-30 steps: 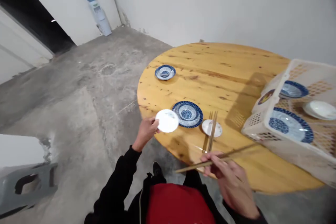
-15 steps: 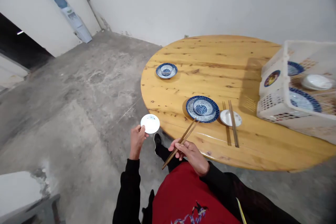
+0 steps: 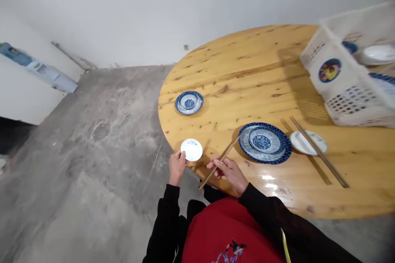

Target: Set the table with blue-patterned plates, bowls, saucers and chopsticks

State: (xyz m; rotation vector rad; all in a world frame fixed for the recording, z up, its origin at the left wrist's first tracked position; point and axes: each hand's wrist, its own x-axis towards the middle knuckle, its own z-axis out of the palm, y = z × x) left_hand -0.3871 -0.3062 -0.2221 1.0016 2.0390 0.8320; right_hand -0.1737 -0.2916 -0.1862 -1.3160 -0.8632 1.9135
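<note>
My left hand (image 3: 178, 166) pinches the rim of a small white saucer (image 3: 191, 150), held at the near left edge of the wooden table (image 3: 247, 102). A pair of chopsticks (image 3: 219, 161) is gripped in my right hand (image 3: 228, 173), their far ends reaching toward a blue-rimmed plate (image 3: 243, 151). On that plate sits a blue-and-white bowl (image 3: 264, 141). To its right, a second pair of chopsticks (image 3: 321, 153) lies across another white saucer (image 3: 298, 144). Farther back on the left, another blue-rimmed plate (image 3: 199, 109) carries a small bowl (image 3: 189, 101).
A white plastic basket (image 3: 348, 86) with plates and white dishes inside stands at the table's right. Bare concrete floor (image 3: 108, 164) lies to the left. Against the wall stands a water dispenser (image 3: 51, 74).
My view has turned and come closer to the table. The saucer in my left hand has moved from above the floor to the table's edge. Both hands keep their hold.
</note>
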